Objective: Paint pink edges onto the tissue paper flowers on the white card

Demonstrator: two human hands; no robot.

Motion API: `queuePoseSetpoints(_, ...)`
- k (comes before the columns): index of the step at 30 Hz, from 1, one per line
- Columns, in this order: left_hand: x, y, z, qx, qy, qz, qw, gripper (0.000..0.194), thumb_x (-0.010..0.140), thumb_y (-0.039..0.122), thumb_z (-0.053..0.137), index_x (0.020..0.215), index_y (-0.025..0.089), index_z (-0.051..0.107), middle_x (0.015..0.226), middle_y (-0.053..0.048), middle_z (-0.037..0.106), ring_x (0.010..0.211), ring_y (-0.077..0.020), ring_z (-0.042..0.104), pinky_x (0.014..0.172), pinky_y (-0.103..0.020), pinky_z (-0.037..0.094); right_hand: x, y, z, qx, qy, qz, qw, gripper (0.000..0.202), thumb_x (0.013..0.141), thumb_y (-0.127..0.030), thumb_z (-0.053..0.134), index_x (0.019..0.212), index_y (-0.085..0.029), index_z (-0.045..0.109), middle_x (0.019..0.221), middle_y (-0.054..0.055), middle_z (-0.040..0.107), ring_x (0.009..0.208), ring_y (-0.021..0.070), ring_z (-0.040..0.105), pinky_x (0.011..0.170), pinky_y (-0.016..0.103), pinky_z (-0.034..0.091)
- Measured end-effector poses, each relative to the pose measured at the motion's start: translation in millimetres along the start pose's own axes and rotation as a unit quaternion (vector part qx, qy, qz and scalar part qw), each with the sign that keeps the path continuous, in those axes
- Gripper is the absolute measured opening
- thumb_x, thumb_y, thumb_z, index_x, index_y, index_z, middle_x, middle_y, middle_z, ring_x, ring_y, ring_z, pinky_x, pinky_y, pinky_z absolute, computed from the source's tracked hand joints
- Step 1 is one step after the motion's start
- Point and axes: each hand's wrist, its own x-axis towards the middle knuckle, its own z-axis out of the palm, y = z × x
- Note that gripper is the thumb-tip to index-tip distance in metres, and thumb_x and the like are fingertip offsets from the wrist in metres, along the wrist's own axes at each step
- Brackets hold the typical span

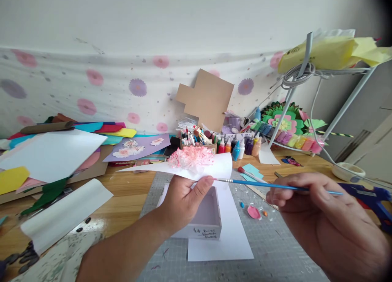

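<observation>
My left hand [186, 198] grips the near edge of a curved sheet of white paper [223, 164], thumb on top. A fluffy mound of pink-tipped paper petals [191, 156] sits on that sheet. In my right hand [324, 208] is a thin blue paintbrush [263, 184], held pinched and nearly level; its tip is close to my left thumb. Under my left hand stands a shallow white box [203, 232] with handwriting on its front. The box rests on another white sheet [222, 250]. A pink blob of paint [254, 212] lies to the right, beside small blue and orange dabs.
A grey cutting mat [171, 257] covers the middle of the wooden table. Behind it are a box of pens [199, 140] and several paint bottles [236, 150]. Coloured paper [55, 155] is piled on the left. A blue glue gun [367, 196] and metal rack [289, 98] stand right.
</observation>
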Motion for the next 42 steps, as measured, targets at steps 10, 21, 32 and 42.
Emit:
queuePoseSetpoints(10, -3.8, 3.7, -1.8, 0.027, -0.036, 0.003, 0.999, 0.025, 0.098, 0.038, 0.056, 0.094, 0.028, 0.078, 0.081, -0.003, 0.078, 0.106, -0.0302, 0.07, 0.105, -0.041, 0.043, 11.8, 9.1, 12.0, 0.006, 0.008, -0.004, 1.0, 0.012, 0.085, -0.031, 0.068, 0.084, -0.024, 0.078, 0.07, 0.005, 0.076, 0.065, 0.016, 0.075, 0.066, 0.02, 0.062)
queuePoseSetpoints(21, -3.2, 4.5, -0.8, 0.031, -0.02, 0.009, 0.999, 0.023, 0.097, 0.039, 0.057, 0.104, 0.029, 0.076, 0.079, -0.002, 0.076, 0.099, -0.0298, 0.07, 0.102, -0.041, 0.043, 6.9, 10.7, 14.0, 0.006, -0.021, -0.006, 1.0, 0.013, 0.086, -0.035, 0.07, 0.087, -0.024, 0.078, 0.074, 0.004, 0.077, 0.07, 0.0153, 0.075, 0.067, 0.021, 0.062)
queuePoseSetpoints(32, -2.8, 6.1, -2.1, 0.054, -0.042, 0.019, 0.997, 0.029, 0.098, 0.044, 0.055, 0.089, 0.022, 0.072, 0.084, -0.003, 0.073, 0.087, -0.0236, 0.066, 0.09, -0.035, 0.047, 7.8, 16.5, 12.2, 0.047, -0.02, 0.025, 0.998, 0.012, 0.085, -0.033, 0.072, 0.088, -0.024, 0.078, 0.078, 0.003, 0.078, 0.073, 0.0135, 0.075, 0.075, 0.018, 0.061)
queuePoseSetpoints(42, -3.2, 6.6, -2.7, 0.05, -0.052, 0.015, 0.997, 0.03, 0.099, 0.042, 0.052, 0.089, 0.02, 0.07, 0.091, -0.003, 0.075, 0.093, -0.022, 0.068, 0.092, -0.032, 0.049, 10.2, 16.4, 13.5, 0.055, -0.006, 0.024, 0.998, 0.013, 0.082, -0.033, 0.075, 0.086, -0.022, 0.079, 0.082, 0.003, 0.078, 0.073, 0.0148, 0.075, 0.075, 0.019, 0.061)
